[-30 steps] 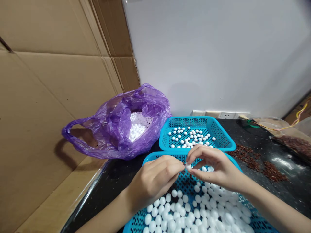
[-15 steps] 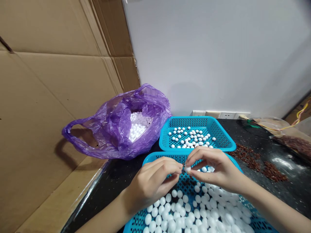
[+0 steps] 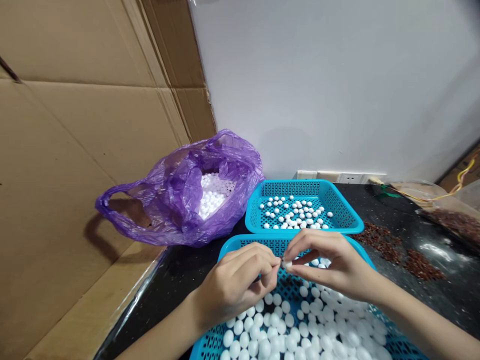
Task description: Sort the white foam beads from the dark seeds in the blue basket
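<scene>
My right hand (image 3: 328,257) pinches a small white ball (image 3: 287,264) between thumb and fingertips. Close against that ball, the fingertips of my left hand (image 3: 243,275) are pressed together. A tiny dark speck shows where they meet the ball, too small to name. Both hands are over the near blue plastic basket (image 3: 234,242), which holds many loose white balls (image 3: 275,342) and some dark bits on its perforated bottom. Behind it, a second blue basket (image 3: 347,210) has white balls scattered over its floor.
A purple plastic bag (image 3: 180,200) with white balls inside leans left of the baskets. Small reddish-brown pieces (image 3: 422,265) lie on the black counter (image 3: 446,295) at right. Cardboard (image 3: 75,140) stands at left; wall sockets (image 3: 350,178) and a yellow cable (image 3: 435,199) are behind.
The ball in my right hand has shifted slightly left and down, closer to my left fingertips. Baskets and bag stay in place.
</scene>
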Demonstrator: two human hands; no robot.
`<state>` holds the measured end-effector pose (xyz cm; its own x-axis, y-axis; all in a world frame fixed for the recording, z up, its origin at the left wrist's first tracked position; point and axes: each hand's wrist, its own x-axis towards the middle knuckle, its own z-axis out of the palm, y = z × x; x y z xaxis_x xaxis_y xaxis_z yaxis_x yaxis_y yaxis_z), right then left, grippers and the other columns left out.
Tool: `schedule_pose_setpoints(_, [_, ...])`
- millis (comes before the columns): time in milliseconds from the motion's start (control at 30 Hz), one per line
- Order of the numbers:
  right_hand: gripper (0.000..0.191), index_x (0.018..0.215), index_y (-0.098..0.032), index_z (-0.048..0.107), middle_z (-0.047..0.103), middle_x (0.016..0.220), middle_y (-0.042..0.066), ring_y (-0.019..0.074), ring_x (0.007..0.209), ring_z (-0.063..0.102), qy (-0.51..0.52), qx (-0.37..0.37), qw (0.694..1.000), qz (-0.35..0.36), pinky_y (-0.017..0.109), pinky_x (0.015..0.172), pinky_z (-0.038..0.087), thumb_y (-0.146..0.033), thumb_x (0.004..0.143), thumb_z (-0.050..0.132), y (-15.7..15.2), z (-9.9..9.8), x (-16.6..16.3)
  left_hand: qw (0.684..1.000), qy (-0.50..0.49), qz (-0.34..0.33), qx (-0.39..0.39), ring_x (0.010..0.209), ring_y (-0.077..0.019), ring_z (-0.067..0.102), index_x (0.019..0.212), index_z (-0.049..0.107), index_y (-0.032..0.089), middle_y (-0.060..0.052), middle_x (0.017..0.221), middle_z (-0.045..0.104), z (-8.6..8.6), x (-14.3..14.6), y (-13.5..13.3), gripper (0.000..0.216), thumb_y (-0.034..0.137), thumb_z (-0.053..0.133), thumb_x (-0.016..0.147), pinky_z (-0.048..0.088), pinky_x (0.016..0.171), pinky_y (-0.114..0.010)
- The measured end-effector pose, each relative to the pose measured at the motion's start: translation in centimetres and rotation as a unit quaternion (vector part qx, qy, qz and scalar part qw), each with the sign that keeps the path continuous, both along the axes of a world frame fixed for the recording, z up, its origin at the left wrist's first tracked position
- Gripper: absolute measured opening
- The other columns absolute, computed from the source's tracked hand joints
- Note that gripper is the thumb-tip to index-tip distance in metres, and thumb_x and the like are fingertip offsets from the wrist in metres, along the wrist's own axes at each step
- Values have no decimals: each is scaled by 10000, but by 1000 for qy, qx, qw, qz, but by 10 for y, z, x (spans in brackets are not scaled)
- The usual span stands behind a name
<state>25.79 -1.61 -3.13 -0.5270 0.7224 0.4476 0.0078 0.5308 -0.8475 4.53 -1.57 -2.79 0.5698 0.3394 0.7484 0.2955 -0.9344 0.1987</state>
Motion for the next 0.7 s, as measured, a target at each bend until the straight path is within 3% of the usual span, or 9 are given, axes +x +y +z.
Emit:
schedule_pose_setpoints(433, [79, 896, -172, 671, 655, 886, 54, 148, 830, 630, -10, 2, 1000, -3, 267, 704, 600, -147, 824, 648, 2, 1, 0, 1000, 5, -18, -14, 692, -101, 597, 703, 437, 157, 3, 672, 565, 0, 1, 1, 257, -57, 574, 743, 556, 645, -220])
schedule_pose_setpoints(700, [82, 897, -178, 672, 650, 888, 52, 151, 830, 626, -9, -7, 1000, -5, 274, 699, 600, -151, 823, 649, 2, -1, 1, 998, 15, -53, -33, 728, -106, 604, 724, 468, 138, -8, 688, 571, -3, -2, 3, 254, -105, 541, 721, 561, 726, -230])
